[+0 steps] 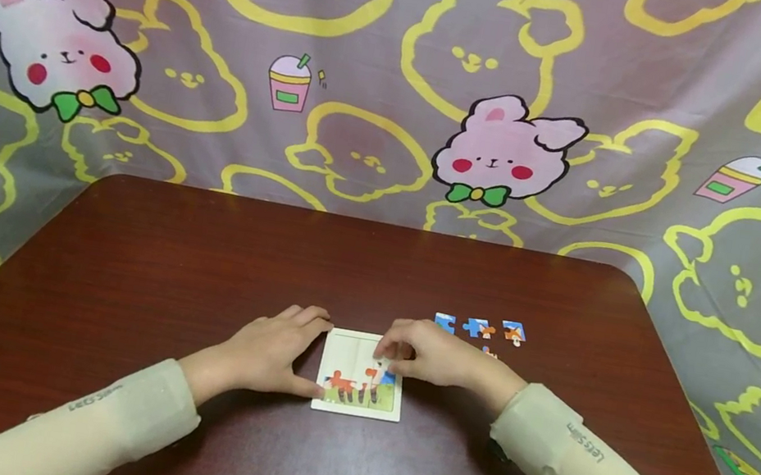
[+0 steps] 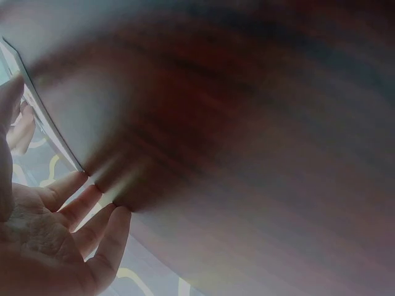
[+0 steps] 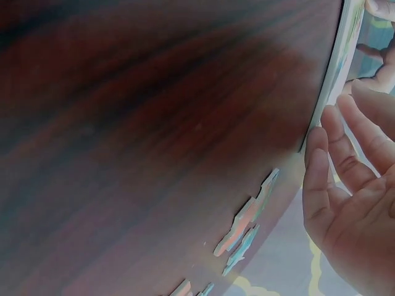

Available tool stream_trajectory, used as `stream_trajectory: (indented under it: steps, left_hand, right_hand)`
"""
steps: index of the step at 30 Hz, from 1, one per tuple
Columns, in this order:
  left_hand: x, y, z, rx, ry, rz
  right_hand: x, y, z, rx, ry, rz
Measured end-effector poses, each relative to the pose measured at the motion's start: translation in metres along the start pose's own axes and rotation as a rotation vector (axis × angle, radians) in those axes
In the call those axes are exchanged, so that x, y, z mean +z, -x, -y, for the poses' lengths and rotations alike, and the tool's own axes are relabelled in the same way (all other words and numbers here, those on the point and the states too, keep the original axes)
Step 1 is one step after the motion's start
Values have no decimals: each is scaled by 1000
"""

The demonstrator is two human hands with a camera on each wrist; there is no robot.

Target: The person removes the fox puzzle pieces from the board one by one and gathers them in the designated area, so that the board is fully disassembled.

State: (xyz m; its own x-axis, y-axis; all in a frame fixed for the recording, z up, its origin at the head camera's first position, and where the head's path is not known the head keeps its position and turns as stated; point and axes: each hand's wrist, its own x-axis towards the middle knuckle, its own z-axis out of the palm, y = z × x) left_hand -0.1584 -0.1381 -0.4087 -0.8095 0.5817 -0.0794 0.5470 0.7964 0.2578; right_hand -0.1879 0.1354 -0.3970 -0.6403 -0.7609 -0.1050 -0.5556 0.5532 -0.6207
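The fingers of your left hand (image 1: pixel 258 351) were spread wide against the white puzzle frame (image 1: pixel 353 411), probably so it wouldn't skate around. Your right hand (image 1: pixel 435 354) had bent fingers over the frame's right side; honestly couldn't tell if they pinched anything. The joined pieces (image 1: pixel 344 391) lay beside your left thumb, loose pieces (image 1: pixel 478 329) just beyond your right knuckles, likely parked for easy grabbing.
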Motion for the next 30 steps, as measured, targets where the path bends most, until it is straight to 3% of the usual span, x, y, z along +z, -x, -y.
stream_trajectory:
  steps: [14,30]
  left_hand:
    - [1,0,0,-4,0,4]
    - [0,1,0,-7,10,6]
  right_hand:
    - [3,-2,1,9,75,55]
    - [5,-1,4,35,74,59]
